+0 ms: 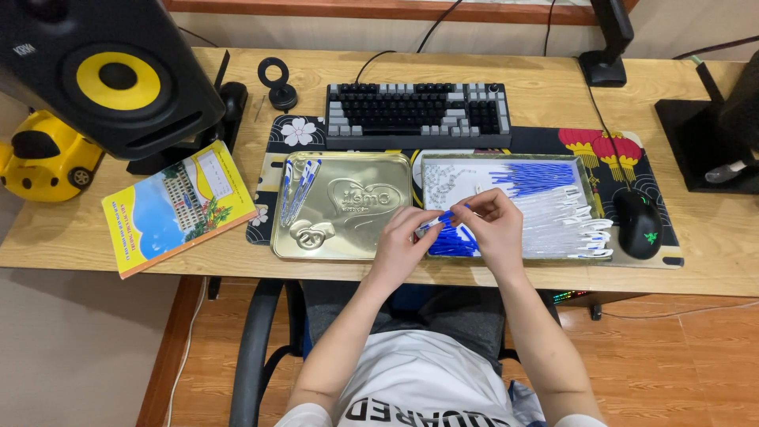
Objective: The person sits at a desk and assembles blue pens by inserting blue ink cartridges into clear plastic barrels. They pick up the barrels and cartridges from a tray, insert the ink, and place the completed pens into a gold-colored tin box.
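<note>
My left hand point(402, 234) and my right hand point(494, 221) meet over the front edge of a shallow metal tray point(427, 162). Together they pinch one blue and white pen point(441, 219), the left hand at its near end, the right hand at its blue tip end. The tray holds several blue refills, clear white pen barrels point(565, 221) and blue caps point(452, 241). To the left lies a gold tin lid point(341, 237) with a few finished pens point(299, 187) in its far left corner.
A keyboard point(417, 115) sits behind the trays on a patterned desk mat point(672, 229). A black mouse point(639, 223) lies at right, a yellow booklet point(178, 207) at left, a black speaker point(111, 75) with a yellow cone at far left, and monitor stands at back right.
</note>
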